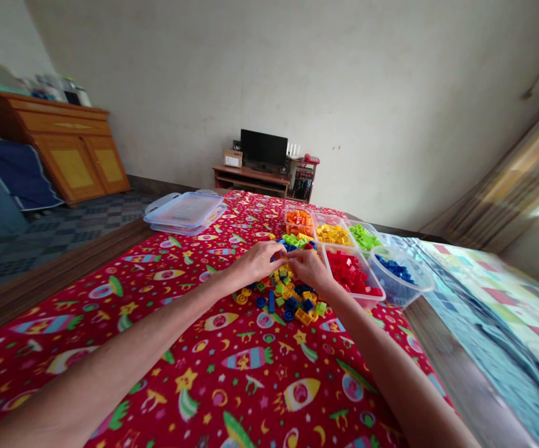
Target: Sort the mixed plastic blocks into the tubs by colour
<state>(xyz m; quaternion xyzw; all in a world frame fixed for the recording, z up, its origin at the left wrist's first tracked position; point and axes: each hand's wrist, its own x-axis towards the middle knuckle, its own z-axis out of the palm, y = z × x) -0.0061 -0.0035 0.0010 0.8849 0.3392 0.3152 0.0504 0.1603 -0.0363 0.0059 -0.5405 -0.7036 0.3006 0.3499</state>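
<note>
My left hand (260,259) and my right hand (307,266) meet over a loose pile of toy building blocks (292,305) on the red patterned cloth. The fingers of both are bent and pinched close together, and whatever is between them is too small and hidden to make out. Yellow, blue, green and a few red blocks lie mixed beneath and in front of the hands. Just right of my right hand stands a clear plastic box of red blocks (348,270). Part of the pile is covered by my hands.
Behind the pile are clear boxes of orange blocks (299,221), yellow blocks (333,234) and green blocks (363,237). A round tub (416,287) with blue blocks sits at the right edge. Stacked plastic lids (183,211) lie at the back left. A bed (507,298) adjoins on the right.
</note>
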